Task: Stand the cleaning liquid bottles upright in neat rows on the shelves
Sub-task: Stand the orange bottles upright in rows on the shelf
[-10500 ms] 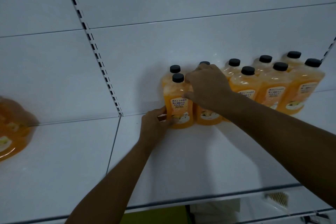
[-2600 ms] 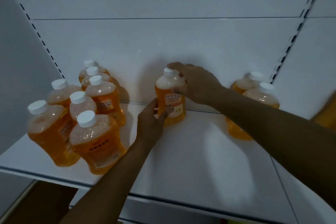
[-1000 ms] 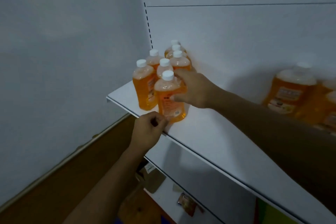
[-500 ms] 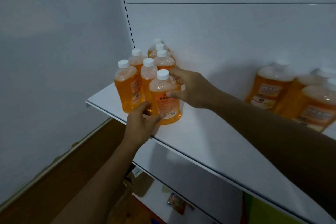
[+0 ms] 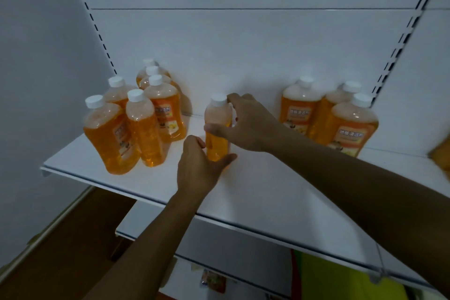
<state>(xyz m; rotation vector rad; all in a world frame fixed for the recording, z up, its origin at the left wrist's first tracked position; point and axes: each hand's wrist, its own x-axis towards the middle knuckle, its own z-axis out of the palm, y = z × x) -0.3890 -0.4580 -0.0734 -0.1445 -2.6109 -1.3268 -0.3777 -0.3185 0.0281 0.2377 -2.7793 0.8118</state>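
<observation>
Fingers (image 5: 192,142) of both hands around one upright bottle (image 5: 217,129), between a left cluster (image 5: 136,119) and right trio (image 5: 333,117) on the shelf (image 5: 267,197).

Both hands on one orange bottle (image 5: 217,126) on the shelf (image 5: 255,192)
The left hand (image 5: 198,168) cups its base; the right hand (image 5: 248,124) grips its upper body beside the white cap (image 5: 218,99).
</observation>
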